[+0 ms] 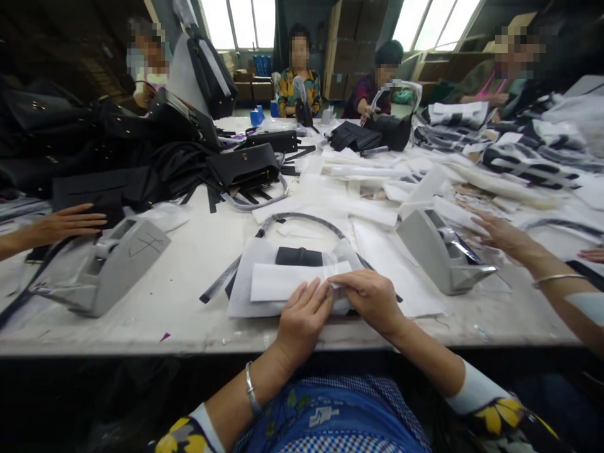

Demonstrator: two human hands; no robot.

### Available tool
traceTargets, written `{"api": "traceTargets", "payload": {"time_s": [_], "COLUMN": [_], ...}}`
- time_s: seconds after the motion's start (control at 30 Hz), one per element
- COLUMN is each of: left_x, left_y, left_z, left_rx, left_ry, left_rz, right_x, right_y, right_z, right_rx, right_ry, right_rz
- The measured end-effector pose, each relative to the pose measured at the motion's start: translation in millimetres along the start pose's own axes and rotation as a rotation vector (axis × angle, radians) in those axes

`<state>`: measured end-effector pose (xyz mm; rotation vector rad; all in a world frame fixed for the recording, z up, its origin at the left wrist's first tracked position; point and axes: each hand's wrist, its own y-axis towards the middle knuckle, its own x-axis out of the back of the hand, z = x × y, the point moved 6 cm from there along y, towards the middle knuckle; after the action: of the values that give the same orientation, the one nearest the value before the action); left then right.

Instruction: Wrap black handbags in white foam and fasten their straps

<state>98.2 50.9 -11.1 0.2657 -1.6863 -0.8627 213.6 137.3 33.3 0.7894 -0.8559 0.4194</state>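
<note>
My left hand [306,314] lies flat, fingers stretched out, on a folded white foam sheet [274,282]. Beside it my right hand [370,296] is closed in a pinch at the sheet's right part; what sits between the fingertips is too small to make out. Under the foam sheet is a larger white sheet of wrapping [240,302] with a black handbag, mostly hidden. A black strap piece [299,256] shows just above the foam sheet. The bag's plastic-wrapped handle [306,217] arches away from me on the table.
Grey tape dispensers stand at left [127,258] and right [431,248]. Co-workers' hands reach in from the left [70,223] and right [507,236]. Black bags [245,165] pile up on the left, white packing sheets [372,170] beyond. The table edge [189,343] is close to me.
</note>
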Motion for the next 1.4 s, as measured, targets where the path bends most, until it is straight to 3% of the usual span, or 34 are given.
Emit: {"api": "traceTargets", "payload": {"time_s": [0.13, 0.3, 0.47, 0.7, 0.93, 1.17, 1.4], "left_x": [-0.2, -0.7, 1.2, 1.7, 0.9, 0.2, 2.7], "left_y": [0, 1, 1, 0, -2, -4, -3], "left_z": [0, 0, 0, -1, -1, -2, -4], "left_rx": [0.001, 0.027, 0.027, 0.006, 0.006, -0.001, -0.023], "left_ry": [-0.024, -0.011, -0.008, -0.009, -0.001, 0.027, 0.043], "left_rz": [-0.021, -0.029, -0.018, -0.026, -0.041, -0.074, -0.088], "right_x": [-5, -29, -42, -47, -57, -44, -43], "right_y": [21, 52, 57, 61, 66, 55, 58], "right_z": [-15, -23, -28, -25, -28, -39, -41], "right_rx": [-0.024, 0.149, 0.116, 0.248, 0.172, 0.105, 0.13], "right_ry": [-0.029, -0.244, -0.44, -0.558, -0.595, -0.53, -0.455], "right_rz": [0.162, 0.392, 0.497, 0.692, 0.71, 0.586, 0.635]}}
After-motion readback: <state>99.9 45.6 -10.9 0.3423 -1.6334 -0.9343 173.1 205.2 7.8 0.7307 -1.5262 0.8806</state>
